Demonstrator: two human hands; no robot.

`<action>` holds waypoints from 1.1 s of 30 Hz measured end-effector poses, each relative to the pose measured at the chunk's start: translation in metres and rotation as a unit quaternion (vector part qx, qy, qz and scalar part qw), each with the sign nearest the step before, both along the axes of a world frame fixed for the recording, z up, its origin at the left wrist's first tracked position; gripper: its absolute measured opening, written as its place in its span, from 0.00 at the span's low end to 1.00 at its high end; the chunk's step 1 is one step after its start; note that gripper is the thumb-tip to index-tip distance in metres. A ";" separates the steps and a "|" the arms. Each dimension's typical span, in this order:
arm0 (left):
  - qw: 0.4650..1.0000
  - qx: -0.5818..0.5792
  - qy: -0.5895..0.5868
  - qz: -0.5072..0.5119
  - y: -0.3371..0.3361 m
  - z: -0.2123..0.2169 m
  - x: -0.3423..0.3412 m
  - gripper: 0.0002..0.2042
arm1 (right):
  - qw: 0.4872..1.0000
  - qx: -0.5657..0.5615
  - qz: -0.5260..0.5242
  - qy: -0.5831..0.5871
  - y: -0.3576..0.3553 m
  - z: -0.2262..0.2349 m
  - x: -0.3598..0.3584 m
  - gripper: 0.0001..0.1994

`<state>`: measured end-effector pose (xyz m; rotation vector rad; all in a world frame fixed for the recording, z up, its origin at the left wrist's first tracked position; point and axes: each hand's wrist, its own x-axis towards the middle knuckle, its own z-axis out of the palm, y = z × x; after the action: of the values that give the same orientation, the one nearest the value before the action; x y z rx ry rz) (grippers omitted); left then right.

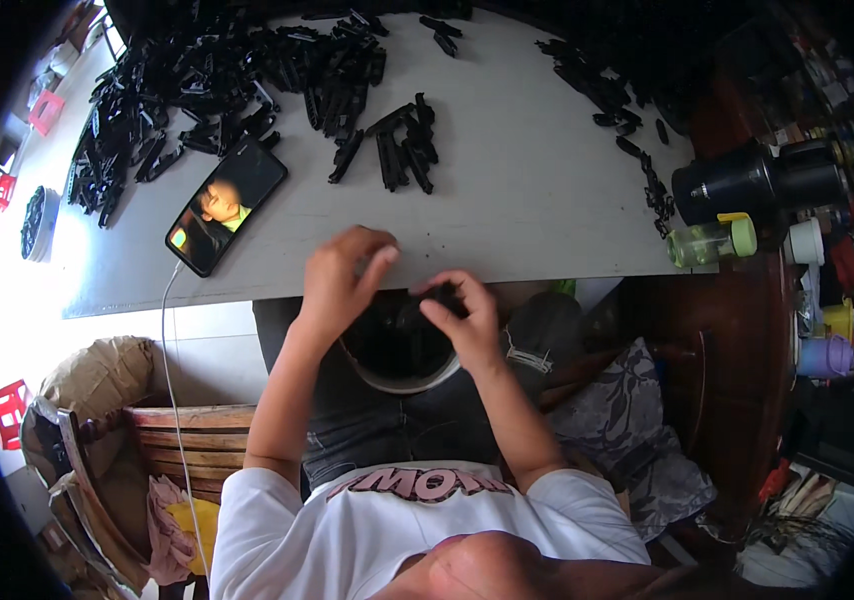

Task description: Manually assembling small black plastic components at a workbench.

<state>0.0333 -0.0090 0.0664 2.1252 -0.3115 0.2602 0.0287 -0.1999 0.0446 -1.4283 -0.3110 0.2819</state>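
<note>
Your right hand [471, 320] seems to pinch a black piece [443, 295] over the tub [399, 387] at your lap; whether your left hand's [339, 280] curled fingers hold anything, I can't tell. A loose pinch could drop the piece

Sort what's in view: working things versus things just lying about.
Apparently in the work:
black parts on the table
round, pale-rimmed container
dark piece, seemingly in the right hand

Probably just lying about:
phone
black flask
green-lidded bottle
patterned cloth
</note>
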 end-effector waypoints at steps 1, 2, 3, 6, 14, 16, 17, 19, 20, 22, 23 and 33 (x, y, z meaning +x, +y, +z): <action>0.998 0.015 -0.032 0.058 0.000 0.003 0.007 0.11 | 1.000 -0.001 0.012 0.004 -0.001 -0.004 -0.005 0.13; 0.991 0.028 -0.063 0.115 -0.002 0.005 0.014 0.10 | 1.000 -0.003 0.024 0.008 -0.001 -0.006 -0.008 0.13; 0.991 0.046 -0.056 0.115 -0.003 0.007 0.021 0.13 | 0.997 -0.054 0.019 -0.057 -0.003 -0.005 -0.007 0.14; 0.980 0.088 -0.135 0.117 -0.009 0.008 0.046 0.18 | 0.978 -0.124 -0.003 -0.170 -0.005 0.020 0.012 0.11; 0.947 0.210 -0.176 0.167 0.038 -0.005 0.143 0.24 | 0.901 -0.241 -0.253 -0.256 -0.080 0.013 0.179 0.11; 0.941 0.225 -0.179 0.179 0.065 -0.011 0.172 0.24 | 0.867 -0.279 -0.288 -0.296 -0.106 0.011 0.232 0.13; 0.935 0.240 -0.181 0.188 0.074 -0.012 0.186 0.25 | 0.848 -0.300 -0.306 -0.311 -0.120 0.013 0.259 0.14; 0.922 0.268 -0.184 0.209 0.084 -0.012 0.214 0.25 | 0.808 -0.347 -0.310 -0.361 -0.156 0.007 0.316 0.15; 0.913 0.290 -0.185 0.218 0.092 -0.013 0.224 0.25 | 0.783 -0.394 -0.334 -0.347 -0.164 0.009 0.338 0.16; 0.899 0.320 -0.173 0.244 0.105 -0.012 0.241 0.26 | 0.742 -0.437 -0.358 -0.362 -0.170 0.013 0.373 0.20; 0.895 0.336 -0.147 0.252 0.108 -0.011 0.248 0.27 | 0.739 -0.462 -0.360 -0.333 -0.170 0.019 0.383 0.22; 0.900 0.407 0.014 0.157 0.095 0.000 0.289 0.30 | 0.733 -0.615 -0.199 -0.212 -0.139 0.011 0.418 0.26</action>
<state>0.3220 0.0864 0.0661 3.0156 -0.0454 0.3202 0.4470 -0.3390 0.0557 -2.8526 -0.1493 -0.2989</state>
